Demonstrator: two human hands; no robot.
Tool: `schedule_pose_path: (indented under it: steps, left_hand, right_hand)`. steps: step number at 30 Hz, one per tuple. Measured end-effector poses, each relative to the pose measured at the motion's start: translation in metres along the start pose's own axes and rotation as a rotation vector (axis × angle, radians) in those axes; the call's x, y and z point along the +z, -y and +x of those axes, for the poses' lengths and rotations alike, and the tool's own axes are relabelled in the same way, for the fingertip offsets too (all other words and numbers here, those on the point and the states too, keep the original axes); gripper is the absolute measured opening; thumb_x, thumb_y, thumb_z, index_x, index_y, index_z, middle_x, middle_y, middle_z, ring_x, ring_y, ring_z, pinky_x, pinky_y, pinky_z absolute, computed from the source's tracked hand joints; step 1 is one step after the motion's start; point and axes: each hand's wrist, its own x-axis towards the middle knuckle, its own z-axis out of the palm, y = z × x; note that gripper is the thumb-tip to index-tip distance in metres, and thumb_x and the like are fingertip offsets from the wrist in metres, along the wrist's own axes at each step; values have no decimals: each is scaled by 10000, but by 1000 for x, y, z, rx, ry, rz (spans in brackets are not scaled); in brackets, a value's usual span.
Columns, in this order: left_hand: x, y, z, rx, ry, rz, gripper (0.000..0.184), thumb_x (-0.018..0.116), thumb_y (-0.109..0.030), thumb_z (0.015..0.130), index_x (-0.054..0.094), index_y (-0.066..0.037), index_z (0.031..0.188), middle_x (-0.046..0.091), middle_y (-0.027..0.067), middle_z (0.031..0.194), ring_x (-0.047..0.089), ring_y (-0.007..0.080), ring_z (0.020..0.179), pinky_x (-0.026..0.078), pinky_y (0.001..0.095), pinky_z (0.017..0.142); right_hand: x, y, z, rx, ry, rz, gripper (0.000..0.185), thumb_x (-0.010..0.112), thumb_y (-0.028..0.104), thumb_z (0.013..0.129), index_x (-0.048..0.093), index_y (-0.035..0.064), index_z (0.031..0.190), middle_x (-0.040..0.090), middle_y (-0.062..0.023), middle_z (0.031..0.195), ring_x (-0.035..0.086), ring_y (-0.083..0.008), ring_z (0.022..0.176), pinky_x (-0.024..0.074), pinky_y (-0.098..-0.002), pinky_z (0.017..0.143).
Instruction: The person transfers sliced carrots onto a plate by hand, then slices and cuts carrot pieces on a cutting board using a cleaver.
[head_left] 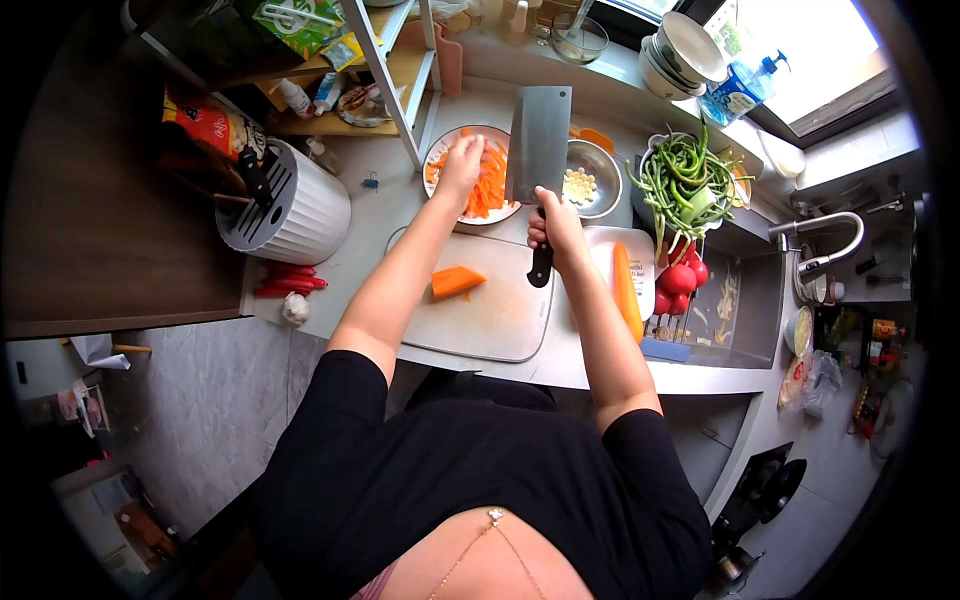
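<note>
My right hand (557, 228) is closed round the black handle of a cleaver (540, 135). Its broad blade points away from me, above the counter between a plate and a metal bowl. Over the white plate (437, 150) of cut carrot pieces (488, 190), my left hand (464, 165) has its fingers curled together; whether anything is between them is hidden. A chunk of carrot (458, 281) lies on the pale cutting board (480, 325) nearer my body. The metal bowl (606, 205), right of the blade, holds peeled garlic cloves (578, 186).
A whole carrot (627, 290) rests on a white tray (603, 240). Green beans (690, 180) fill a bowl beside the sink (745, 320), with red radishes (680, 280) in front. At left are a white knife holder (310, 205), red chillies (290, 278) and a garlic bulb (295, 309).
</note>
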Motion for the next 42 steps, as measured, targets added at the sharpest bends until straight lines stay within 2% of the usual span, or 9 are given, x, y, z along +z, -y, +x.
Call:
schedule_pose_path:
  steps: [1, 4, 7, 16, 20, 23, 24, 27, 42]
  left_hand:
    - [6, -10, -11, -263, 56, -251, 393, 406, -335, 990, 535, -39, 1214, 578, 129, 1207, 563, 277, 1085, 437, 419, 961]
    - [10, -32, -28, -476, 487, -523, 542, 310, -493, 991, 535, -54, 1216, 596, 105, 1187, 559, 237, 1108, 461, 418, 957]
    - [10, -27, -23, -414, 619, -695, 657, 285, -582, 962, 521, -22, 1211, 606, 142, 1160, 565, 237, 1113, 477, 423, 950]
    - [-11, -25, 0, -568, 412, -560, 671, 336, -571, 959, 549, 43, 1125, 609, 177, 1076, 597, 266, 997, 493, 408, 910]
    - [-16, -16, 15, -468, 291, -505, 599, 381, -497, 975, 592, 50, 1104, 623, 150, 1066, 612, 231, 974, 505, 358, 858]
    - [-16, 3, 26, 29, 310, 576, 509, 445, -429, 961, 634, 38, 1037, 613, 191, 1097, 600, 256, 1013, 468, 424, 904]
    - [-13, 3, 13, 374, 260, 984, 367, 510, -319, 931, 657, 2, 1030, 617, 183, 1139, 585, 290, 1069, 436, 400, 947]
    - [-19, -1, 3, 684, 271, 1116, 249, 588, -207, 885, 673, -12, 1014, 587, 179, 1214, 543, 345, 1129, 418, 392, 970]
    - [-76, 16, -92, 695, -221, 984, 110, 673, -102, 812, 702, -80, 916, 626, 65, 952, 573, 264, 903, 456, 365, 820]
  right_hand:
    - [1, 1, 1, 17, 21, 43, 239, 491, 302, 928, 370, 129, 817, 318, 31, 535, 311, -88, 393, 342, -270, 403]
    - [8, 5, 3, 36, 33, 71, 222, 481, 304, 931, 361, 138, 845, 309, 30, 529, 294, -87, 386, 324, -269, 393]
    - [8, 7, 4, 34, 44, 52, 215, 474, 308, 934, 363, 139, 861, 315, 29, 528, 293, -87, 384, 326, -271, 389]
    - [3, 9, 7, 7, -4, 23, 248, 490, 328, 932, 395, 119, 837, 325, 28, 525, 307, -88, 382, 340, -270, 389]
    - [-5, 16, 0, -42, -43, -21, 264, 493, 328, 933, 406, 113, 808, 336, 27, 524, 323, -89, 384, 350, -269, 391]
    - [-17, 16, -3, -66, -40, -34, 239, 522, 308, 931, 417, 109, 848, 369, 20, 538, 355, -95, 392, 364, -273, 398]
    - [-18, 16, -7, -83, -55, -56, 241, 522, 307, 932, 421, 105, 849, 371, 19, 538, 357, -96, 392, 364, -274, 397]
    - [-24, 14, -19, -110, -69, -99, 246, 522, 296, 940, 434, 85, 850, 380, 13, 538, 373, -96, 394, 365, -272, 394]
    - [-72, -45, -116, -38, -195, -241, 243, 512, 244, 955, 433, 74, 800, 370, 18, 526, 382, -100, 378, 360, -269, 360]
